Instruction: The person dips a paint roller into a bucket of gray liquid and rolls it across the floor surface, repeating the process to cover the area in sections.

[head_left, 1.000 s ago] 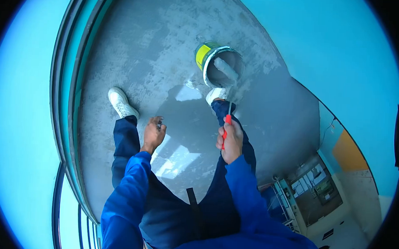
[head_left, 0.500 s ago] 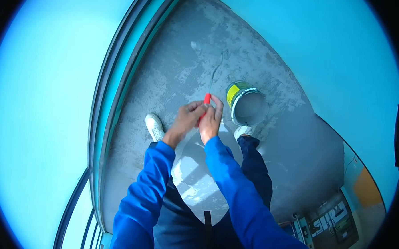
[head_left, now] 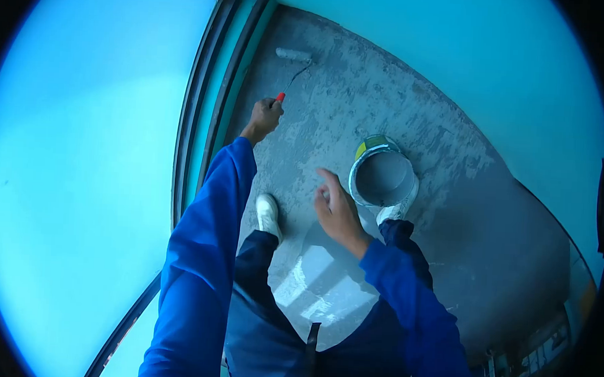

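Observation:
My left hand (head_left: 264,118) is wrapped round the red handle (head_left: 280,97) of a paint roller. The roller's pale sleeve (head_left: 294,55) lies at the upper left of the grey floor, joined to the handle by a thin bent wire. My right hand (head_left: 337,210) holds nothing, its fingers apart and curved, left of the bucket. The bucket (head_left: 361,149), with a yellow and green label and a pale smeared rim, holds grey paint. It stands by my right shoe (head_left: 397,209).
Grey patchy coating covers the floor (head_left: 332,109). A dark-framed window (head_left: 190,116) runs along the left, and a turquoise wall (head_left: 456,54) curves along the right. My left shoe (head_left: 268,212) is planted on the floor. Dim objects lie at the lower right.
My right hand has let go of the roller handle and moved down and right. My left hand has carried the roller up and left. The view has shifted.

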Demonstrator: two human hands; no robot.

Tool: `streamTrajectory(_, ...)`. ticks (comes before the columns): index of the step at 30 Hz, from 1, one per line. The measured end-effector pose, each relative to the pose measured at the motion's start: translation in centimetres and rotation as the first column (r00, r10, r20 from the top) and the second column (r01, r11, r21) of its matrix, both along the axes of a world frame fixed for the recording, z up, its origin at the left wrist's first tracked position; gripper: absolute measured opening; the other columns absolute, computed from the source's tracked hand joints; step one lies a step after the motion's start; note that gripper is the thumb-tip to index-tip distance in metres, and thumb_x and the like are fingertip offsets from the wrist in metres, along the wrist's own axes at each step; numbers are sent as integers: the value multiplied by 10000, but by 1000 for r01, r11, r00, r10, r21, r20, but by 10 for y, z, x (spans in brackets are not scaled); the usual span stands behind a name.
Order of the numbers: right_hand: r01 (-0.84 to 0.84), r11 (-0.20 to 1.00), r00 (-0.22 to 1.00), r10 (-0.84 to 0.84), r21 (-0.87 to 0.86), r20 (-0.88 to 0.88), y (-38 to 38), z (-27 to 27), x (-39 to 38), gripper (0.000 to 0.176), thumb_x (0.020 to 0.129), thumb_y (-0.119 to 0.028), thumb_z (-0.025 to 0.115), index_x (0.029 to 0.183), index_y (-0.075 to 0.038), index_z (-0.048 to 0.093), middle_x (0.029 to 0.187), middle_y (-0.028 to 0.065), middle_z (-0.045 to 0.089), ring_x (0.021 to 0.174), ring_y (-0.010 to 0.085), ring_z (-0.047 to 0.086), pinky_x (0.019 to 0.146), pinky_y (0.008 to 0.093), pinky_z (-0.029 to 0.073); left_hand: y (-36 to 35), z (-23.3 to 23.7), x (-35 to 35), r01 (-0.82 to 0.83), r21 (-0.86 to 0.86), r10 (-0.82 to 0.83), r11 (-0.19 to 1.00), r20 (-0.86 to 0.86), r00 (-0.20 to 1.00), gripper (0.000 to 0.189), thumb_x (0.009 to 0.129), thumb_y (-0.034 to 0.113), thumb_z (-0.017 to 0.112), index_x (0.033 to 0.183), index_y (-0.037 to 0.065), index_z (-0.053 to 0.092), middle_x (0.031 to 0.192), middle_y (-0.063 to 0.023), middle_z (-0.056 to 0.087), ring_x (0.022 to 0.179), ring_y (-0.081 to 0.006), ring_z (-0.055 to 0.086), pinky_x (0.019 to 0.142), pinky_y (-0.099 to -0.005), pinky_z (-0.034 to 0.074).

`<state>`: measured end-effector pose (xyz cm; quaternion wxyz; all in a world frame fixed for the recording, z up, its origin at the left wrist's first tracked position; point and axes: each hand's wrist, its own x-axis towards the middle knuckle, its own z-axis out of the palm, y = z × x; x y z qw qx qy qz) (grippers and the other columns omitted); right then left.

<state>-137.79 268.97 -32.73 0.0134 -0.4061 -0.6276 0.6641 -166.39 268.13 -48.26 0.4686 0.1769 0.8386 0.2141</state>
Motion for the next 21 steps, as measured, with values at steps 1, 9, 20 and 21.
streamTrajectory(1,-21,999,1000,22,-34,21,-2,17,30,481,924,-108,536,1384,-52,409,949,160,628,812,295,649,743,398,508,5,-2,-4,52,22,-50,998,-96,994,355,918,284,537,859,-37,676,673,-148,625,657,-237,636,618,-407,496)
streamTrajectory(9,-324,941,924,294,94,243,15,62,101,532,904,-106,609,1387,-7,411,905,171,626,754,315,643,697,414,507,48,-65,-54,229,90,-153,969,-509,847,399,906,395,593,1010,21,687,912,-250,675,900,-423,659,783,-476,499)
streamTrajectory(20,-550,582,829,468,599,306,-28,107,107,634,877,-160,622,1473,-126,410,803,84,529,693,235,542,632,368,432,56,-137,-94,265,140,-146,954,-555,819,406,921,398,551,1066,43,685,1006,-252,672,986,-427,639,839,-479,491)
streamTrajectory(21,-537,579,835,471,614,285,-36,107,107,629,871,-152,606,1469,-125,415,801,84,527,691,231,540,629,362,430,57,-144,-100,278,140,-158,950,-555,817,400,925,392,543,1056,43,686,1009,-253,671,992,-430,636,841,-480,490)
